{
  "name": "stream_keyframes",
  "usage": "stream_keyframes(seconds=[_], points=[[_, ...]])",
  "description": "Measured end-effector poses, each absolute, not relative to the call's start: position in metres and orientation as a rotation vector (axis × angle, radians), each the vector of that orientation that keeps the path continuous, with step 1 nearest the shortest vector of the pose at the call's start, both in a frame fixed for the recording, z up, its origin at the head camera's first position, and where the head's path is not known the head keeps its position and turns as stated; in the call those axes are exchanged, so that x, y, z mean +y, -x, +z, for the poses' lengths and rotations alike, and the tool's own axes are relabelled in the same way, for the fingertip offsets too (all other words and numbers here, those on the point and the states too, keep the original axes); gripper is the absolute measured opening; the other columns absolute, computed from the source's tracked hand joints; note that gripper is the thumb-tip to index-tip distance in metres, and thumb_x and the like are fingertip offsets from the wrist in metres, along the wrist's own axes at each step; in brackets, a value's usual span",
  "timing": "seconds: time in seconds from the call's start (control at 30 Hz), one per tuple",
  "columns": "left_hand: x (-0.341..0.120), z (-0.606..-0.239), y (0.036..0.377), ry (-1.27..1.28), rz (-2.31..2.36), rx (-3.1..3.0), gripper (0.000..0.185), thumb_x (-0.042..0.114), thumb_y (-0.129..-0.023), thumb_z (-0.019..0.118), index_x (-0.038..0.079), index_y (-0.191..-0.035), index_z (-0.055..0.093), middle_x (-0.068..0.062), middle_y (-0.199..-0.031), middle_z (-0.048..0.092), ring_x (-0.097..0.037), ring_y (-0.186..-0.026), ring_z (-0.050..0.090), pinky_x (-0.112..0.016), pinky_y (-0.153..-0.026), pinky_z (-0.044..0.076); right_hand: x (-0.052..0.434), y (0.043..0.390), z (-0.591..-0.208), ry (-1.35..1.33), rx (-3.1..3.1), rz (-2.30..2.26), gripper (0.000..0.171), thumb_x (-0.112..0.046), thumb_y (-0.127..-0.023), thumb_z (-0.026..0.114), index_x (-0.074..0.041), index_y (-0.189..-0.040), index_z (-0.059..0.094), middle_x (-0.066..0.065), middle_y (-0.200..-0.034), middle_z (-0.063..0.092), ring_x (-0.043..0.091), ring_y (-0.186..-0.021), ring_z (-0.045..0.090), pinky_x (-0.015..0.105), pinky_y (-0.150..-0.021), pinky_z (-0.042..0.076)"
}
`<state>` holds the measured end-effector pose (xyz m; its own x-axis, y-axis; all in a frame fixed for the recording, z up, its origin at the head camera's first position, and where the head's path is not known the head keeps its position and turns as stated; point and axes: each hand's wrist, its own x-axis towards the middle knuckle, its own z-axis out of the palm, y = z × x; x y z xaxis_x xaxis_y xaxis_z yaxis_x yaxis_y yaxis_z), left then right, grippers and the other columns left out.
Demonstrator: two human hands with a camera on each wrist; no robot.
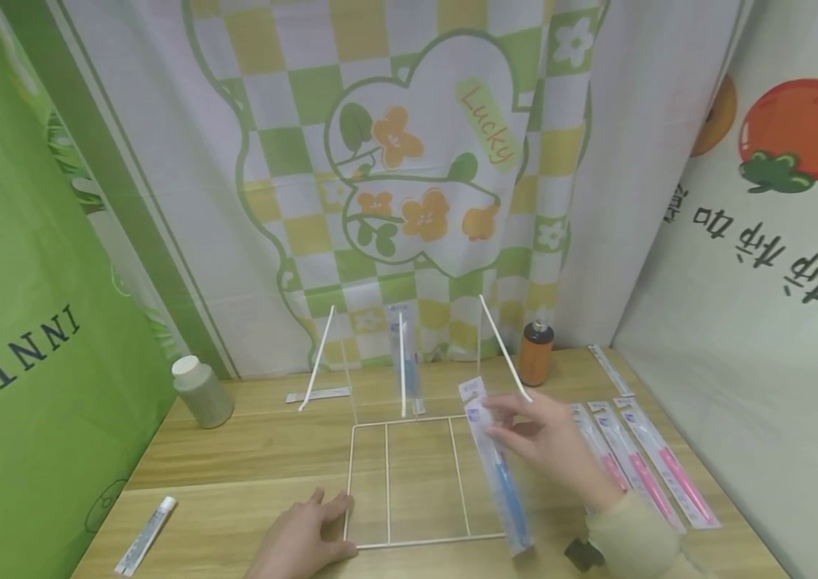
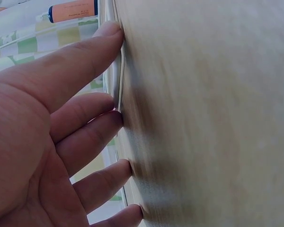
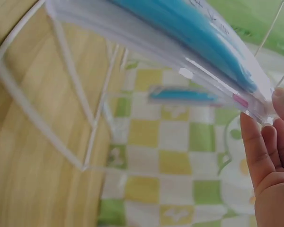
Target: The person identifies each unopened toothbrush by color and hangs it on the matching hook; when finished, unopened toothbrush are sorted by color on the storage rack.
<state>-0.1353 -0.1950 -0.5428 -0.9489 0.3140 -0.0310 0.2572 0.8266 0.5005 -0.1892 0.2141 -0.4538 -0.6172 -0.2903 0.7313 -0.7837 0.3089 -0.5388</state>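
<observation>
A white wire rack (image 1: 388,482) stands on the wooden table, its three prongs slanting up. My right hand (image 1: 553,442) pinches a packaged blue toothbrush (image 1: 510,498) by its upper end, beside the rack's right prong. In the right wrist view the toothbrush package (image 3: 180,42) slants across the top, its end between thumb and fingers. Another packaged blue toothbrush (image 1: 409,374) hangs at the middle prong. My left hand (image 1: 303,535) touches the front left corner of the rack's base. In the left wrist view the fingertips (image 2: 114,116) rest against the tabletop, slightly spread.
Three packaged pink toothbrushes (image 1: 642,478) lie at the right, below a slim packet (image 1: 610,370). An orange bottle (image 1: 536,358) and a white-capped bottle (image 1: 203,398) stand at the back. A small tube (image 1: 146,535) lies front left, a black object (image 1: 584,555) near the right sleeve.
</observation>
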Motion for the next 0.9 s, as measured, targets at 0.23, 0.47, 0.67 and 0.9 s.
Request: stream_keyframes(seconds=[0.23,0.47,0.67,0.9], points=[[-0.196,-0.546,0.135,-0.456,0.777,2.885,0.078,0.052,-0.078,0.092,0.017,-0.144,0.07,-0.04,-0.147,0.055,-0.071,-0.124,0.056,-0.086,-0.1,0.041,0.193,0.172,-0.432,-1.032,-1.925,1.328,0.045,0.008,-0.077,0.091,-0.003,-0.119,0.077,0.003,-0.094,0.074,0.015,-0.08,0.072,0.028,-0.07,0.066],[-0.196,-0.548,0.136,-0.471,0.793,2.891,0.078,0.051,-0.078,0.093,0.017,-0.144,0.07,-0.039,-0.147,0.056,-0.07,-0.124,0.056,-0.084,-0.101,0.042,0.166,0.157,-0.413,-1.174,-1.707,1.342,0.031,-0.016,-0.093,0.085,0.003,-0.116,0.076,0.012,-0.099,0.074,0.018,-0.077,0.074,0.027,-0.068,0.065],[-0.196,-0.547,0.135,-0.478,0.799,2.891,0.078,0.051,-0.078,0.093,0.015,-0.144,0.07,-0.036,-0.147,0.057,-0.07,-0.125,0.056,-0.085,-0.101,0.041,0.148,0.143,-0.396,-1.26,-1.625,1.283,0.03,-0.013,-0.096,0.083,0.004,-0.118,0.075,0.011,-0.097,0.073,0.018,-0.077,0.075,0.024,-0.072,0.064],[-0.196,-0.547,0.135,-0.478,0.794,2.885,0.078,0.051,-0.078,0.093,0.016,-0.144,0.07,-0.036,-0.148,0.056,-0.069,-0.126,0.056,-0.085,-0.101,0.042,0.132,0.141,-0.39,-1.283,-1.599,1.254,0.03,-0.009,-0.094,0.084,0.005,-0.118,0.074,0.012,-0.096,0.071,0.018,-0.076,0.074,0.024,-0.071,0.065]])
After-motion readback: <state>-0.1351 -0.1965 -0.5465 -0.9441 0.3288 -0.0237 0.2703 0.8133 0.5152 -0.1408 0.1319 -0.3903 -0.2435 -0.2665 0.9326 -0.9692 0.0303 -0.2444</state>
